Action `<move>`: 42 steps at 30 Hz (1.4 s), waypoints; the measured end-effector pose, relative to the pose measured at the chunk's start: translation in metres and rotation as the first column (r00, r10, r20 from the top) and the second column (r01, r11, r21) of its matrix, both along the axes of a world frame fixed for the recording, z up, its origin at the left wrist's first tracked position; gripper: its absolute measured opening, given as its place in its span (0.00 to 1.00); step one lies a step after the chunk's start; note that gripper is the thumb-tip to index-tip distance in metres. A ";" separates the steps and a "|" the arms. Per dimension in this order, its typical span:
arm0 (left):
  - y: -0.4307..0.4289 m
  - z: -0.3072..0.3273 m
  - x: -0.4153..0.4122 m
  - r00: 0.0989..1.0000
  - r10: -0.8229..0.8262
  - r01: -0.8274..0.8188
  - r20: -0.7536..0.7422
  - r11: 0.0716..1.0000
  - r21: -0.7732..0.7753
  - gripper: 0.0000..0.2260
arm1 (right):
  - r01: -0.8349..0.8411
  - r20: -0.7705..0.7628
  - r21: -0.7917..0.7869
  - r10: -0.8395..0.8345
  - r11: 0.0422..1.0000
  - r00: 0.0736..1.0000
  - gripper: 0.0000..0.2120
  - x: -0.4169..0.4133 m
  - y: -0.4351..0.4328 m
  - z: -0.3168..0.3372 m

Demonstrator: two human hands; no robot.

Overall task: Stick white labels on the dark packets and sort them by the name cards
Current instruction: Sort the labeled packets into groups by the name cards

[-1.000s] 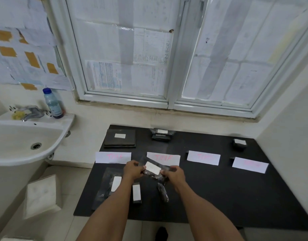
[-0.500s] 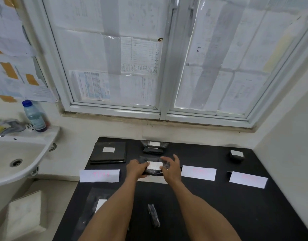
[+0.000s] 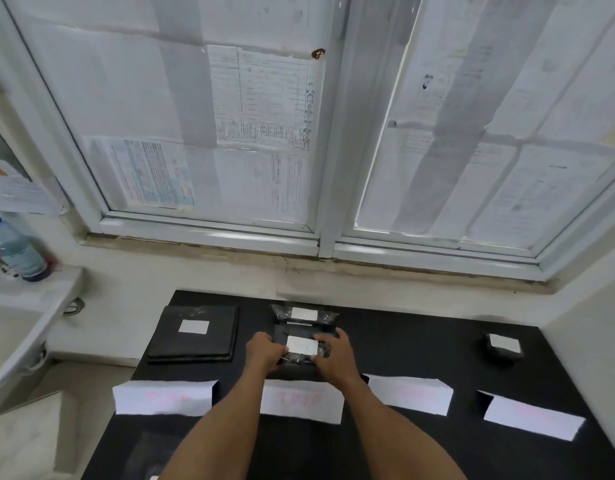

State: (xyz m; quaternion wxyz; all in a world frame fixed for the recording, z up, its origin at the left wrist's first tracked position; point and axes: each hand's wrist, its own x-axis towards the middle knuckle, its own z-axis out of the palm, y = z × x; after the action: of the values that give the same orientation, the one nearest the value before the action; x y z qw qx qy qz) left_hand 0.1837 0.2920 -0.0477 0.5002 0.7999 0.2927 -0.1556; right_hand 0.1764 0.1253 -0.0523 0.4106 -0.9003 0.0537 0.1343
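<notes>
Packet: the labelled dark packet (image 3: 301,346) sits at or just above the table (image 3: 420,344), just beyond the second name card (image 3: 301,400) and just in front of another labelled packet (image 3: 304,313).
Left hand: the left hand (image 3: 266,353) pinches its left edge.
Right hand: the right hand (image 3: 334,356) curls round its right end.
Change: a second ago both hands held it on the person's side of the card; it has been carried across.
Meaning: it looks sorted, with only letting go left.

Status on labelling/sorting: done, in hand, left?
Done: labelled flat black packet, crinkly dark packet and small dark packet lie behind the white paper name cards. In hand: left hand and right hand hold a labelled dark plastic packet behind the second card. Left: nothing shows behind the third card.
</notes>
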 end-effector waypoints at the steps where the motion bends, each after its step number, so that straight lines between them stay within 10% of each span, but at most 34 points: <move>1: 0.000 -0.008 0.010 1.000 -0.008 0.009 -0.026 1.000 0.024 0.13 | -0.001 -0.033 0.006 0.001 1.000 0.999 0.21 0.011 -0.001 -0.008; 15: 0.001 -0.074 0.059 0.959 -0.096 0.134 -0.267 0.982 0.129 0.14 | 0.036 -0.215 -0.016 -0.039 0.999 0.976 0.14 0.064 -0.002 -0.074; 21: -0.001 -0.063 0.081 0.975 0.075 -0.035 -0.207 0.981 0.191 0.13 | 0.379 -0.123 0.006 -0.376 0.925 0.918 0.17 0.087 -0.002 -0.074; 29: -0.002 -0.067 0.122 0.995 0.066 -0.085 -0.069 0.945 -0.317 0.28 | 0.536 -0.425 0.383 -0.372 0.752 0.826 0.33 0.132 0.005 -0.066; 42: 0.002 -0.061 0.123 0.993 0.107 -0.121 -0.057 0.922 -0.368 0.34 | 0.495 -0.371 0.410 -0.355 0.766 0.858 0.20 0.135 0.012 -0.061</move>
State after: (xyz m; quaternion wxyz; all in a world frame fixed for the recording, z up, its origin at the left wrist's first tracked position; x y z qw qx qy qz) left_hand 0.3064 0.2944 -0.1082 0.6449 0.6699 0.3130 -0.1930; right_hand 0.3114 0.1376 -0.1128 0.6341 -0.7018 0.2779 0.1681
